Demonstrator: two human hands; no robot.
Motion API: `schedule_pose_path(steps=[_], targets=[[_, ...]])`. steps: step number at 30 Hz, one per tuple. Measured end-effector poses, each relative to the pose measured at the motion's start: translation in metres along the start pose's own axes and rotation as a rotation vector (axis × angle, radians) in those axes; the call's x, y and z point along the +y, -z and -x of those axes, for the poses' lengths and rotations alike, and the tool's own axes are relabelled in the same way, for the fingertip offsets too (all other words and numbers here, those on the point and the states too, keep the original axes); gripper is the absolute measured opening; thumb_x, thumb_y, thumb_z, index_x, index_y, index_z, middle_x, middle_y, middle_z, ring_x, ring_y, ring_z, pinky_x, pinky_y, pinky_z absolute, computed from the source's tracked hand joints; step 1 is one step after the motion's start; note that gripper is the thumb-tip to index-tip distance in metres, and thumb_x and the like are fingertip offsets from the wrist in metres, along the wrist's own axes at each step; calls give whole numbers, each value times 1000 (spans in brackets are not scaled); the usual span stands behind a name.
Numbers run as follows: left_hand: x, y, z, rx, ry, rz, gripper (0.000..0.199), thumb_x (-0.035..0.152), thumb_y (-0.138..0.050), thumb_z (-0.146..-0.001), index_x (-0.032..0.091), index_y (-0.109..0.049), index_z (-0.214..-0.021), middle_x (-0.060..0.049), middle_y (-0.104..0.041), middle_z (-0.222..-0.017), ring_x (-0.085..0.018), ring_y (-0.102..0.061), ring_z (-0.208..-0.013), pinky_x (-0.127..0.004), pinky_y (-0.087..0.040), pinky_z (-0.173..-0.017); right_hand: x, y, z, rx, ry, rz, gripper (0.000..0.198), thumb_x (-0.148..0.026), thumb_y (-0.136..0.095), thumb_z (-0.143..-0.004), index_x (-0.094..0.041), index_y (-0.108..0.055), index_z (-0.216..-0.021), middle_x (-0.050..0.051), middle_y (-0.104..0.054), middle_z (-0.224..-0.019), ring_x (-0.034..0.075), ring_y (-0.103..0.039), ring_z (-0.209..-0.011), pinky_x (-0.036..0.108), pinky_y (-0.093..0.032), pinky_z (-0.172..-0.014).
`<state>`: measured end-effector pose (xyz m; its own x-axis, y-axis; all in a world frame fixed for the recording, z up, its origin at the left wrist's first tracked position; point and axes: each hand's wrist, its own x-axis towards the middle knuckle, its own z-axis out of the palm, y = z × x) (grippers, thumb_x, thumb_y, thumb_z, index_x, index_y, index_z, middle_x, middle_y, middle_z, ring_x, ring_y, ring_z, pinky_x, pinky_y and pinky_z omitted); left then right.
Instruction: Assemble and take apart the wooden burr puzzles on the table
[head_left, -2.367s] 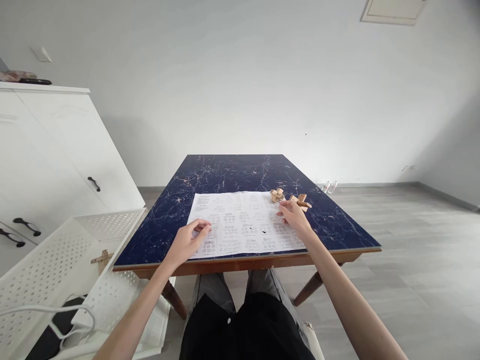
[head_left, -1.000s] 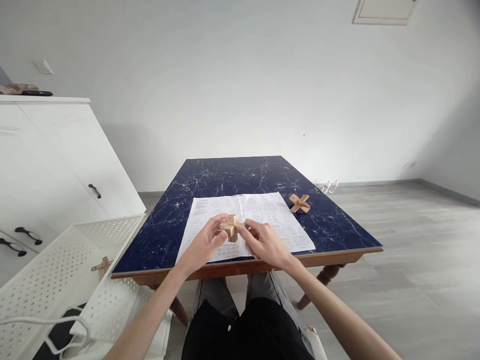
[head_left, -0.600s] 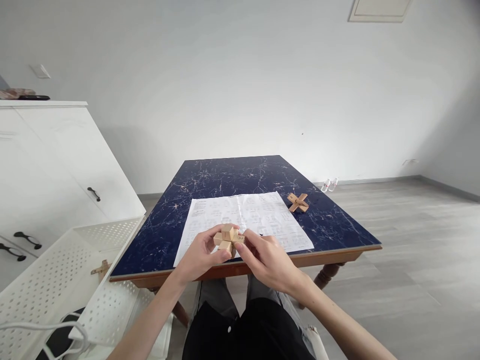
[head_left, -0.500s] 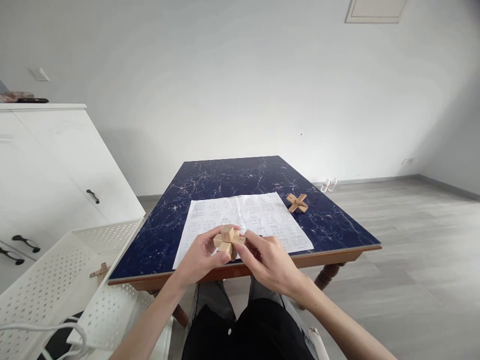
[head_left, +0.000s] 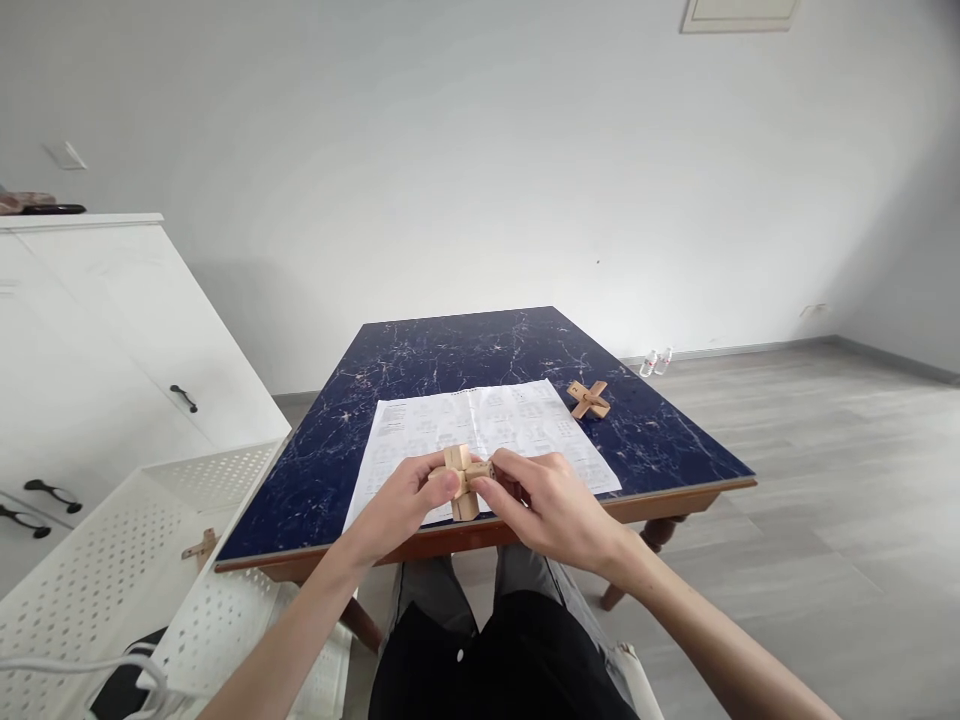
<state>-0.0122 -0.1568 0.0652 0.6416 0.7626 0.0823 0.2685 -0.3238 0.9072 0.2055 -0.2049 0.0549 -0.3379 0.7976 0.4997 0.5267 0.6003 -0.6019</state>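
Between my two hands, over the table's front edge, is a pale wooden burr puzzle (head_left: 464,505) made of interlocking blocks, some bearing dark marks. My left hand (head_left: 409,505) pinches it from the left, thumb across its near face. On the other side, my right hand (head_left: 544,505) grips the block that sticks out to the right, thumb and index finger closed around it. Beneath lies a creased white instruction sheet (head_left: 420,430) with printed diagrams too small to read. The fingers hide parts of the puzzle.
A second wooden puzzle (head_left: 589,399), cross-shaped, rests right of the sheet on the blue marbled table (head_left: 450,350). To the left stand a white perforated basket (head_left: 82,570) with a wooden piece (head_left: 201,546) and a white cabinet (head_left: 112,330). Two bottles (head_left: 656,362) stand on the floor.
The burr puzzle has been turned in my hands, so its cross shape now faces me with one bar upright. My left thumb has shifted onto its near face. The view has moved slightly.
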Motion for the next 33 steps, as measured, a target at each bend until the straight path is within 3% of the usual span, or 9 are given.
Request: schedule_pose_path(steps=[8, 16, 24, 33], targets=[[2, -1, -6, -79, 70, 77, 71, 82, -52, -94, 17, -79, -106, -10, -77, -98, -31, -69, -99, -42, -54, -97, 4, 15, -3, -87, 35, 57, 33, -37, -44, -111, -24, -44, -80, -4, -50, -63, 12, -39, -52, 29, -25, -55], [-1, -8, -3, -206, 233, 488, 68, 83, -57, -91, 17, -73, -97, -9, -76, -85, -25, -71, -82, -39, -57, -85, 10, 28, -6, -201, 187, 256, 35, -43, -40, -114, -22, -51, -88, -2, -53, -66, 13, -33, -52, 31, -21, -56], [3, -9, -4, -309, 225, 527, 71, 87, -64, -83, 18, -74, -89, -7, -75, -79, -23, -68, -79, -35, -54, -83, 3, 29, -4, -205, 219, 281, 35, -40, -35, -115, -23, -51, -89, 1, -57, -69, 15, -38, -53, 31, -23, -57], [-10, -13, -2, -239, 263, 587, 67, 83, -60, -90, 18, -74, -91, -6, -75, -79, -21, -68, -75, -36, -55, -85, 10, 15, 2, -160, 134, 191, 30, -40, -38, -114, -23, -48, -91, -1, -56, -69, 15, -40, -54, 30, -24, -57]])
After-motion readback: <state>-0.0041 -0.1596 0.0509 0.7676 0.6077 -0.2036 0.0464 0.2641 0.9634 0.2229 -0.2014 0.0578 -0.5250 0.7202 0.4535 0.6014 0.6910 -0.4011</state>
